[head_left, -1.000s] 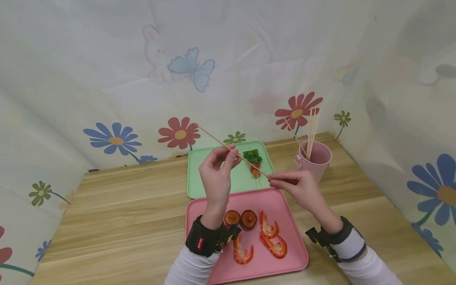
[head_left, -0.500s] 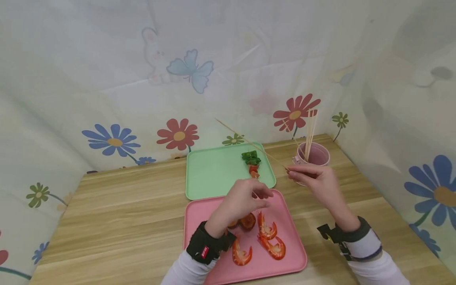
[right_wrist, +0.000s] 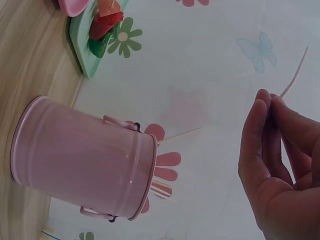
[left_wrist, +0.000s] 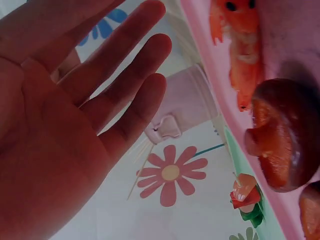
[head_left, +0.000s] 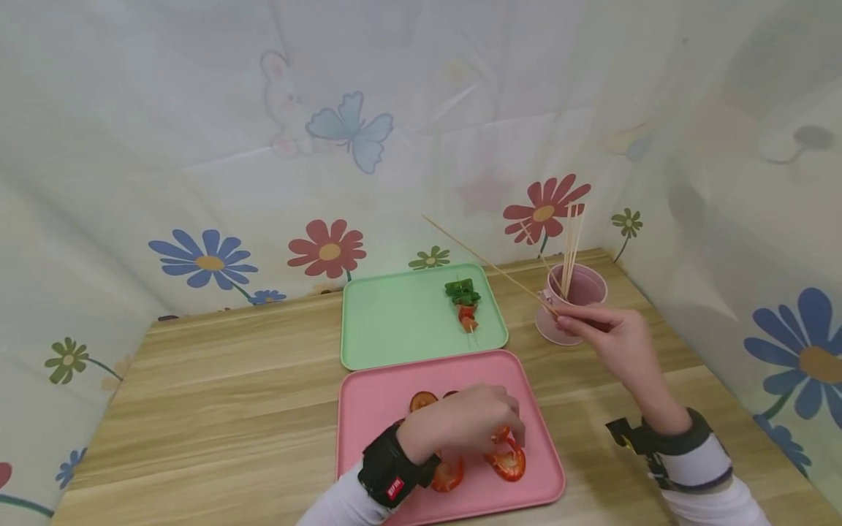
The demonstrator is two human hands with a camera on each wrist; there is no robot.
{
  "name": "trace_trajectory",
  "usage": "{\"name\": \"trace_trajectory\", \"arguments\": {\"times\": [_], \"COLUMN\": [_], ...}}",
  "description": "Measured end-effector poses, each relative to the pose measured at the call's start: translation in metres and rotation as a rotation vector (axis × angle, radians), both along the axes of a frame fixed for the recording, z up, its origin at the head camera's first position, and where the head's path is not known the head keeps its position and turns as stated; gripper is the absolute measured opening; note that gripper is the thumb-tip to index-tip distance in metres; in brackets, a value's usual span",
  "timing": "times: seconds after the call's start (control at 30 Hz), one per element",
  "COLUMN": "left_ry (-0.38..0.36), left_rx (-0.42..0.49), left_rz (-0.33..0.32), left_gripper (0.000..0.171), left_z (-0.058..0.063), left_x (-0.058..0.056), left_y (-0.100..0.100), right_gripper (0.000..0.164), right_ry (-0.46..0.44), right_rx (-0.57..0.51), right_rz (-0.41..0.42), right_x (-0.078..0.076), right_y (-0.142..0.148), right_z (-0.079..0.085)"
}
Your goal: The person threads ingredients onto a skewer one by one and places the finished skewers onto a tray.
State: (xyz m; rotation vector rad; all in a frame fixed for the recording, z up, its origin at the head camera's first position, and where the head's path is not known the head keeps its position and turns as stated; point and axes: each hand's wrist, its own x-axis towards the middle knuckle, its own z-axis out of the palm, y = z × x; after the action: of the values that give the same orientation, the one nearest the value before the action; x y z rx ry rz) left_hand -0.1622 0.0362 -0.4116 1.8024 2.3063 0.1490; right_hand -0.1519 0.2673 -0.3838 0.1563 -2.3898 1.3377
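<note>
My right hand pinches one end of a thin wooden skewer, whose other end slants up to the left. In the right wrist view, the thumb and fingertips meet on the skewer. Over the pink tray reaches my left hand, partly covering the shrimp below it. Another shrimp shows under the wrist. Two mushroom pieces lie at the hand's far side, one mostly hidden. In the left wrist view the left fingers are extended, apart from the mushroom and shrimp.
Behind the pink tray, a green tray carries a skewer of green and red pieces. A pink bucket with several skewers stands at the right, near the right hand. A patterned curtain borders the wooden table.
My left hand has let go of the skewer and moved down over the shrimp on the pink tray. My right hand has carried the skewer to the right, toward the front of the bucket.
</note>
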Motion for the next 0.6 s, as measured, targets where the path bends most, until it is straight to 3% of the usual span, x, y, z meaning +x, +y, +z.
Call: {"name": "trace_trajectory", "arguments": {"times": [0.1,0.27,0.43,0.6], "left_ry": [0.052,0.011,-0.009,0.125], "left_rx": [-0.026,-0.035,-0.032,-0.110], "left_rz": [-0.030,0.040,0.219,0.446], "left_gripper": [0.018,0.021,0.019,0.042], "left_z": [-0.006,-0.010,-0.011,-0.011], "left_x": [0.001,-0.005,-0.003,0.018], "left_y": [-0.004,-0.024,-0.053,-0.067], "right_gripper": [0.020,0.020,0.021,0.022], "right_ry": [-0.009,-0.032,-0.054,-0.069], "right_rx": [-0.003,-0.009,-0.003,-0.011], "right_rz": [-0.004,-0.014,-0.028,-0.033], "right_x": [0.002,0.003,0.004,0.005], "right_y": [0.002,0.003,0.004,0.005], "right_z": [0.000,-0.001,0.000,0.001]}}
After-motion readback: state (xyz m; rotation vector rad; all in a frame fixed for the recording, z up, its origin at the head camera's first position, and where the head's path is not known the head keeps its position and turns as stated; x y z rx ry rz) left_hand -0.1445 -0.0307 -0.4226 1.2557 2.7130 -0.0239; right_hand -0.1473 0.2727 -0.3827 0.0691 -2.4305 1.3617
